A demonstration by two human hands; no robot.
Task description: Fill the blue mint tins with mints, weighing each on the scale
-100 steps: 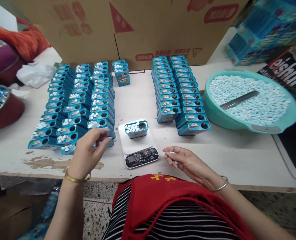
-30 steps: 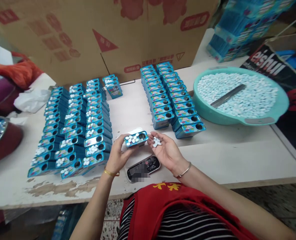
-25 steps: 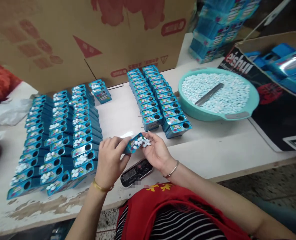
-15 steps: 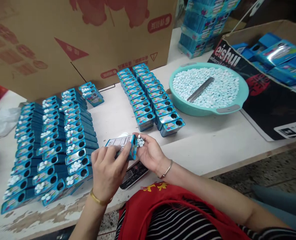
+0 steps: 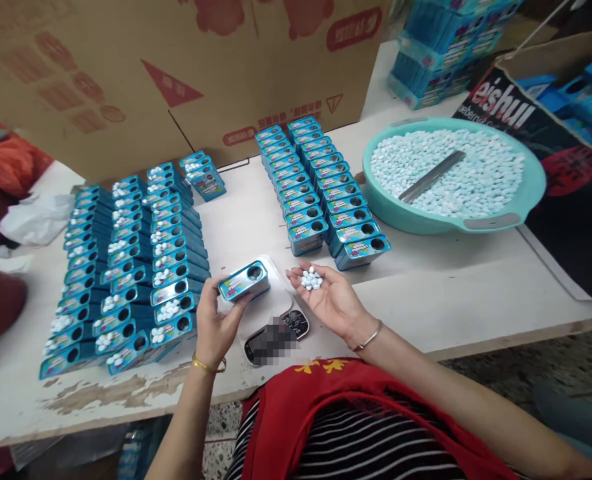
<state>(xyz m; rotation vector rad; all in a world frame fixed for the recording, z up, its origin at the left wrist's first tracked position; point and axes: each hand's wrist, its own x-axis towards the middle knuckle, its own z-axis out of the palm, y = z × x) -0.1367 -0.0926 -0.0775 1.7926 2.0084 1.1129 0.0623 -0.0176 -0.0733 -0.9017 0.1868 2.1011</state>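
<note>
My left hand (image 5: 219, 320) grips a blue tin (image 5: 245, 281) by its near left end, with the round hole in its top facing up. The tin is over a white scale (image 5: 279, 287), whose dark display part (image 5: 271, 339) lies nearer me. My right hand (image 5: 333, 303), palm up and cupped, holds a small heap of pale candies (image 5: 311, 278) right of the scale. Rows of blue tins (image 5: 171, 273) stand on the left, several with candies on top. Two more rows (image 5: 309, 230) with dark open holes stand behind my hands.
A turquoise bowl (image 5: 496, 225) of pale candies with a metal strip (image 5: 432, 177) across them stands at right. Behind are a large cardboard box (image 5: 276, 73) and wrapped stacks of tins (image 5: 431, 50). A black box (image 5: 566, 227) is far right, white crumpled plastic (image 5: 36, 217) far left.
The tin has turned from tilted over my right palm to hole-up above the scale. My right hand has moved away from it with candies in the palm. The view has shifted.
</note>
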